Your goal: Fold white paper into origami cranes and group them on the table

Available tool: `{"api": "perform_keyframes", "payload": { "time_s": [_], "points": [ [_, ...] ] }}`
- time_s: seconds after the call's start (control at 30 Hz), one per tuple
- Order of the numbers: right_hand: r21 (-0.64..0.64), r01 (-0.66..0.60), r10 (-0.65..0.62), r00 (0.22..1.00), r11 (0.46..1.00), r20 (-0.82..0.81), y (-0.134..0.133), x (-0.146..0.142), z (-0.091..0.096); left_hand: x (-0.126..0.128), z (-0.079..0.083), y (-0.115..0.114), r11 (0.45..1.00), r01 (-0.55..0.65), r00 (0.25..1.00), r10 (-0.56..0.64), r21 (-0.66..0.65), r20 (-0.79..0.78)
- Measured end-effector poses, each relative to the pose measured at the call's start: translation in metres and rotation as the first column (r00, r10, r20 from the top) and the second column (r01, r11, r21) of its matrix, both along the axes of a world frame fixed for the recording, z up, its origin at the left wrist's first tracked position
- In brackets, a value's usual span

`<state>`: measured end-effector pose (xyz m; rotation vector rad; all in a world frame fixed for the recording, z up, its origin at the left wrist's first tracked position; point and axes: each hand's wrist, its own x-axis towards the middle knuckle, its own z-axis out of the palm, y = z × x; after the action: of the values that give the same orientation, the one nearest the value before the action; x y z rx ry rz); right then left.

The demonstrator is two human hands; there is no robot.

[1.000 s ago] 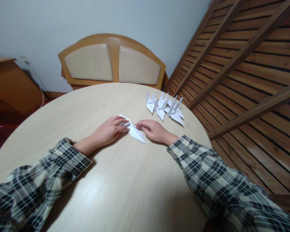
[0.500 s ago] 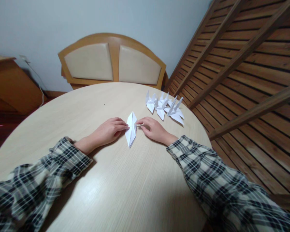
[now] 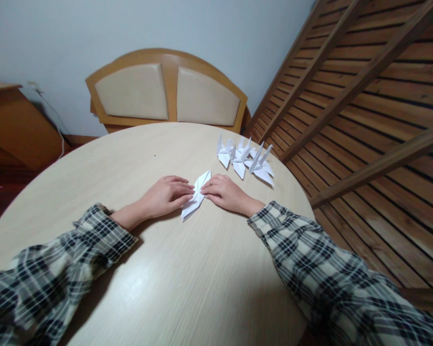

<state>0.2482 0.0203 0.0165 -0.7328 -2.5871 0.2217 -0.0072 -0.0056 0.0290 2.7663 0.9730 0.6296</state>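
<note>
A folded white paper (image 3: 192, 205), a long diamond shape with a crease down its middle, lies slanted on the table between my hands. Fingertips and thumb of my left hand (image 3: 168, 194) are closed on its left edge. From the other side my right hand (image 3: 225, 192) grips the right edge, its fingers together and partly over the upper half. The fingertips of both hands nearly meet at the paper's middle, hiding part of it. Several folded paper cranes (image 3: 240, 158) stand in a group beyond my right hand.
The round pale wooden table (image 3: 166, 283) carries everything. Behind it stands a padded wooden headboard (image 3: 171, 91) against the wall. A slatted wooden panel (image 3: 364, 105) rises close along the right side, and a brown cabinet (image 3: 18, 125) is at far left.
The paper has turned clockwise, its top end now leaning right and its bottom end left. My right hand's fingers have moved left onto it; the left hand has barely shifted.
</note>
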Motion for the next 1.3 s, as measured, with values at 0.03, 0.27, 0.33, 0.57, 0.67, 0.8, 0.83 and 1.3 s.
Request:
{"api": "perform_keyframes", "payload": {
  "time_s": [0.03, 0.27, 0.33, 0.57, 0.67, 0.8, 0.83, 1.3],
  "points": [
    [0.000, 0.003, -0.003, 1.000, 1.000, 0.001, 0.000, 0.000, 0.000, 0.002, 0.002, -0.002, 1.000, -0.022, 1.000, 0.022, -0.003, -0.006],
    [0.022, 0.031, -0.031, 1.000, 0.999, -0.003, 0.002, -0.004, 0.000, 0.017, 0.011, -0.016, 0.986, -0.130, 0.974, 0.147, 0.106, -0.170],
    [0.021, 0.039, -0.039, 0.999, 0.999, 0.000, 0.002, -0.006, 0.000, 0.020, 0.011, -0.019, 0.978, -0.146, 0.963, 0.174, 0.148, -0.204],
    [0.033, 0.022, -0.021, 1.000, 0.999, -0.007, 0.002, -0.007, 0.000, 0.020, 0.003, -0.018, 0.974, -0.127, 0.967, 0.164, 0.187, -0.197],
    [0.015, -0.005, 0.005, 1.000, 1.000, -0.021, -0.001, -0.007, 0.001, 0.016, -0.001, -0.012, 0.981, -0.097, 0.983, 0.121, 0.170, -0.136],
    [-0.016, -0.013, 0.012, 1.000, 1.000, -0.022, -0.004, -0.009, -0.001, 0.011, -0.006, -0.005, 0.991, -0.020, 0.998, 0.027, 0.131, -0.050],
    [-0.026, -0.008, 0.007, 1.000, 1.000, -0.021, -0.004, -0.009, -0.001, 0.010, -0.006, -0.004, 0.992, -0.008, 0.999, 0.013, 0.122, -0.036],
    [-0.059, 0.046, -0.047, 0.999, 0.997, -0.025, -0.007, -0.010, 0.001, 0.010, -0.008, -0.001, 0.994, 0.002, 1.000, -0.004, 0.106, 0.013]
  ]
}}
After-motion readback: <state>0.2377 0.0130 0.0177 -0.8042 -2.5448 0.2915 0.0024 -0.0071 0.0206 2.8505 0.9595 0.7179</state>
